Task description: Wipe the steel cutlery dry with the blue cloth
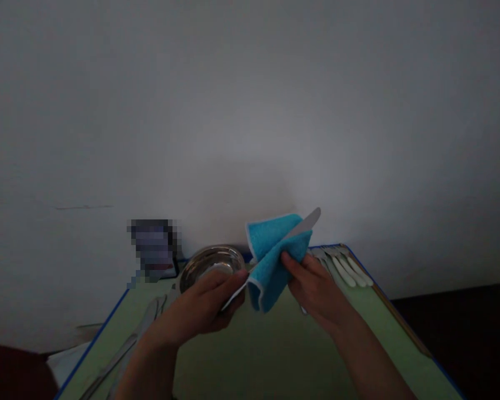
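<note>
My left hand (pixel 216 297) is closed round the handle of a table knife (pixel 306 223), whose rounded blade points up and to the right. A blue cloth (pixel 275 255) with a pale edge is folded about the blade, leaving the tip bare. My right hand (pixel 312 280) grips this cloth from the right side, thumb on top. Both hands are held above the green table. Just behind my left hand stands a shiny metal bowl (pixel 212 258), partly covered by the hand.
Several forks with white handles (pixel 350 269) lie at the table's back right. More knives (pixel 120 355) lie along the left side, partly behind my arm. A blurred-out screen (pixel 154 250) stands at the back left. The green table (pixel 254 361) meets a grey wall (pixel 250 111).
</note>
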Demonstrator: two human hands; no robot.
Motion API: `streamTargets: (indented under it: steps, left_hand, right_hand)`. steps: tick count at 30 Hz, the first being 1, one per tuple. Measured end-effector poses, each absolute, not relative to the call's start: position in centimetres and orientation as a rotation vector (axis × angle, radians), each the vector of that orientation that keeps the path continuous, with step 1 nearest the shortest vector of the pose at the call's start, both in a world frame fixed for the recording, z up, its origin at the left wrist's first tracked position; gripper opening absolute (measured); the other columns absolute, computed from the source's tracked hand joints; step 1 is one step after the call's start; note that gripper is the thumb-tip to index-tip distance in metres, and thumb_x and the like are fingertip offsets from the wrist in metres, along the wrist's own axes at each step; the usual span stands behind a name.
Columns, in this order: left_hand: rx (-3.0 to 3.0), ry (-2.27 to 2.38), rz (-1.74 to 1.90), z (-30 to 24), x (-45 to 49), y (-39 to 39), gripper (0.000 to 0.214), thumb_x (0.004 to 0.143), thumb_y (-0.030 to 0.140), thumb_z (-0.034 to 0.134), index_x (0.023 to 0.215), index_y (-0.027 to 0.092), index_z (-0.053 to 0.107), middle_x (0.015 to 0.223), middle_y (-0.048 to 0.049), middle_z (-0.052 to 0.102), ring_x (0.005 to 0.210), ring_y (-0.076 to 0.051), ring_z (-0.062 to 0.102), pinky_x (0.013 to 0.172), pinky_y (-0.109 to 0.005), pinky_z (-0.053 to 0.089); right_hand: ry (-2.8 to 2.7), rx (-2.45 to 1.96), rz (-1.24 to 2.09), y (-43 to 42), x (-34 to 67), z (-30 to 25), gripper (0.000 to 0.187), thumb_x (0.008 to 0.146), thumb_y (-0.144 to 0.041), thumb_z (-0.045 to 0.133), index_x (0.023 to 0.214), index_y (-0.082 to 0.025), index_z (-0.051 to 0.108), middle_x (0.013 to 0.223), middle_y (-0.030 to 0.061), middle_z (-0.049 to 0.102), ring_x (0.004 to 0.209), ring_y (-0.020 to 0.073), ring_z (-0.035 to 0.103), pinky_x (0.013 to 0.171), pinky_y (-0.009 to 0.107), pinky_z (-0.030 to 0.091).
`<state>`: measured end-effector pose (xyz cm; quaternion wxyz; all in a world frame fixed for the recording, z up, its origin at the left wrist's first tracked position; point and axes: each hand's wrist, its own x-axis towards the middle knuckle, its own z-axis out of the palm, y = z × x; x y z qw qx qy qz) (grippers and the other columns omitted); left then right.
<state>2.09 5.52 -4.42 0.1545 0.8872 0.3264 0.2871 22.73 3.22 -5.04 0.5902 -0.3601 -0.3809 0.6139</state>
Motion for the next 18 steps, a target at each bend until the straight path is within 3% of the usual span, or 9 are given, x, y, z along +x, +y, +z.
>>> streamTargets:
  steps: [5,10,12,18]
  left_hand:
    - [2.565,1.061,0.615,-5.2,1.8,5.1,0.026,0.079,0.018,0.045,0.098,0.018,0.062,0.080,-0.0084,0.064,0.073,-0.018,0.059,0.067,-0.028,0.048]
    - [2.185,1.172,0.562,-3.8,3.0,5.2,0.022,0.083,0.032,0.044,0.080,0.017,0.060,0.068,-0.0041,0.058,0.065,-0.016,0.055,0.061,-0.026,0.046]
    - [2.007,1.199,0.568,-3.0,3.7,5.3,0.032,0.090,0.037,0.033,0.080,0.018,0.056,0.064,-0.0011,0.055,0.059,-0.013,0.052,0.055,-0.023,0.044]
    - [2.003,1.296,0.529,-3.0,5.3,4.5,0.029,0.091,0.040,0.036,0.078,0.019,0.052,0.073,-0.0007,0.058,0.067,-0.015,0.052,0.066,-0.027,0.041]
  right_hand:
    - [-0.805,-0.910,1.404,4.6,21.9,-5.0,0.021,0.070,-0.032,0.070,0.085,-0.018,0.067,0.083,0.0015,0.068,0.082,0.0171,0.058,0.078,0.030,0.044]
    - [-0.596,-0.701,1.410,5.7,21.1,-4.6,0.019,0.071,-0.028,0.069,0.087,-0.019,0.065,0.084,0.0011,0.069,0.077,0.0143,0.061,0.074,0.027,0.047]
    - [-0.517,-0.664,1.367,6.0,20.8,-4.3,0.016,0.071,-0.028,0.068,0.085,-0.019,0.065,0.083,0.0002,0.068,0.075,0.0132,0.061,0.076,0.028,0.048]
    - [-0.296,-0.665,1.373,6.5,20.8,-4.3,0.011,0.074,-0.030,0.062,0.071,-0.020,0.062,0.067,-0.0005,0.064,0.065,0.0136,0.058,0.069,0.030,0.050]
